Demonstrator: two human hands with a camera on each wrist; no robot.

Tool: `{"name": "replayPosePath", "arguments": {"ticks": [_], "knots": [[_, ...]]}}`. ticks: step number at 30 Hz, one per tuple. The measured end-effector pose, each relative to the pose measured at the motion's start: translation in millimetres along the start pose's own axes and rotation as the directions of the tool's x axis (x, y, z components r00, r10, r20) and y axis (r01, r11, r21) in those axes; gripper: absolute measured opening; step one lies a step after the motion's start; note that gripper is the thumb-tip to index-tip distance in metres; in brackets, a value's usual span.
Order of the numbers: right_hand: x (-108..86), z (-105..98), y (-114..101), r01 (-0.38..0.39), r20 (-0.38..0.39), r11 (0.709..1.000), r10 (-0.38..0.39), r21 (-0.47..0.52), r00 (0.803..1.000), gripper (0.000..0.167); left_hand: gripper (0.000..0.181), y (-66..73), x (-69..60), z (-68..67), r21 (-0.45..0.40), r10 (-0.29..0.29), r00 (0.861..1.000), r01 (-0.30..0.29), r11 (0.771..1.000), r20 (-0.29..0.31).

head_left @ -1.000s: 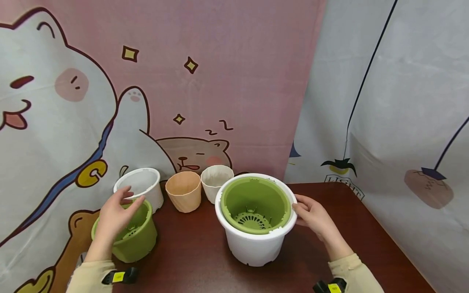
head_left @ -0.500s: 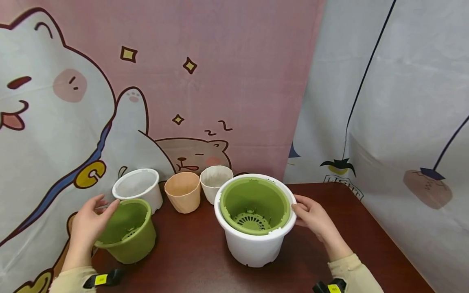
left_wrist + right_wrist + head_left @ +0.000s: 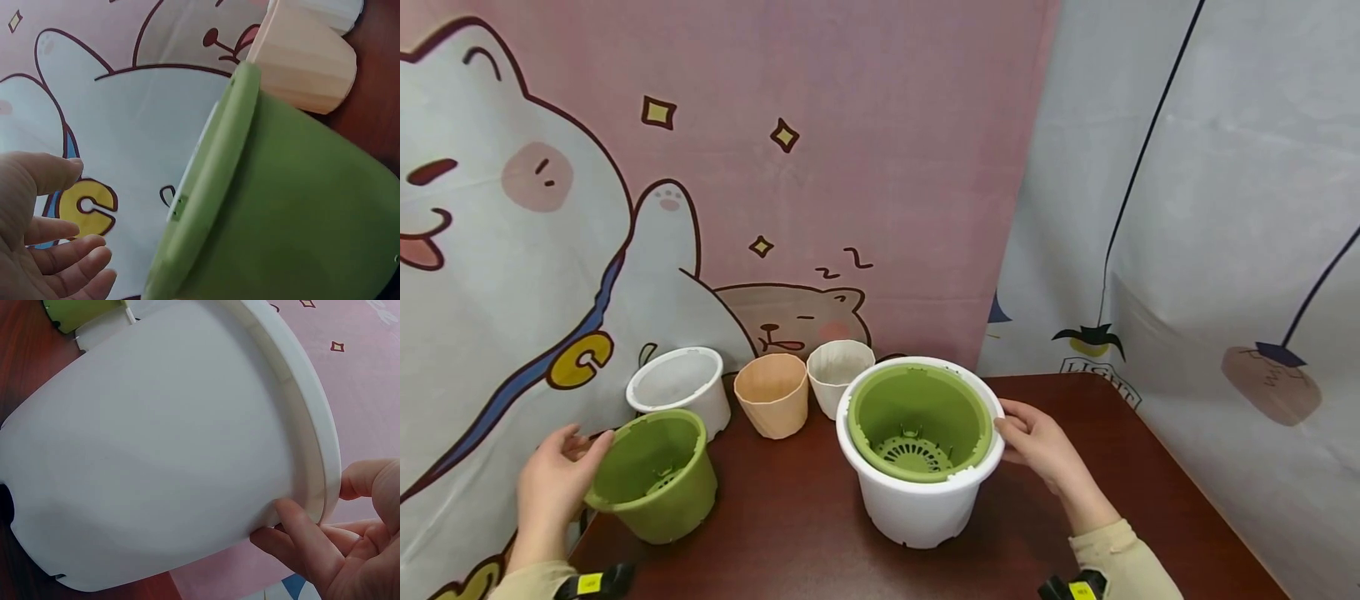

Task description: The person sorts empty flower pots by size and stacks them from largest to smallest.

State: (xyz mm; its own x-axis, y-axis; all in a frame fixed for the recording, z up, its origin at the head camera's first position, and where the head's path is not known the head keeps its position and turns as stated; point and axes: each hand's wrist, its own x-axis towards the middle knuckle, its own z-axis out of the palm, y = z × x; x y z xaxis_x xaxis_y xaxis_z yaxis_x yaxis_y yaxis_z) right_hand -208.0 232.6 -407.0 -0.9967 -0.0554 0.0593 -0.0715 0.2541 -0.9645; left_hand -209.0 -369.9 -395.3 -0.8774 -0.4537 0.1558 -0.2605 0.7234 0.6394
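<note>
Head view: a white flowerpot [image 3: 919, 512], with a green slotted planter [image 3: 920, 408] nested inside, stands left of the right hand [image 3: 1037, 446], which pinches its rim between thumb and fingers. The left hand [image 3: 553, 483] hovers, fingers loosely apart, just beside a green flowerpot [image 3: 677, 502] on its right; beyond that hand stand a second white pot [image 3: 677, 379], a peach pot [image 3: 774, 408] and a cream pot [image 3: 833, 387].
</note>
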Motion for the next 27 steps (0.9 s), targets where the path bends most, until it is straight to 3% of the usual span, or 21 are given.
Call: {"name": "replayPosePath", "arguments": {"ticks": [14, 19, 24, 27], "knots": [[0.0, 0, 1, -0.009, 0.004, 1.0, 0.009, -0.003, 1.0, 0.054, 0.073, -31.3, 9.0, -5.7, 0.03, -0.068, 0.995, 0.066, 0.997, 0.072], [0.2, 0, 2, -0.005, 0.005, 1.0, 0.005, 0.0, 1.0, 0.053, 0.077, -39.3, 12.7, -4.7, 0.083, -0.101, 0.99, 0.093, 0.992, 0.101], [0.1, 0, 1, -0.001, 0.004, 1.0, 0.001, 0.004, 1.0, 0.053, 0.092, -47.8, 17.3, -1.5, 0.097, -0.169, 0.969, 0.153, 0.983, 0.183], [-0.2, 0, 1, -0.002, 0.006, 1.0, 0.001, 0.007, 1.0, 0.053, 0.102, -52.0, 19.5, 0.1, 0.043, -0.218, 0.943, 0.214, 0.976, 0.251]]}}
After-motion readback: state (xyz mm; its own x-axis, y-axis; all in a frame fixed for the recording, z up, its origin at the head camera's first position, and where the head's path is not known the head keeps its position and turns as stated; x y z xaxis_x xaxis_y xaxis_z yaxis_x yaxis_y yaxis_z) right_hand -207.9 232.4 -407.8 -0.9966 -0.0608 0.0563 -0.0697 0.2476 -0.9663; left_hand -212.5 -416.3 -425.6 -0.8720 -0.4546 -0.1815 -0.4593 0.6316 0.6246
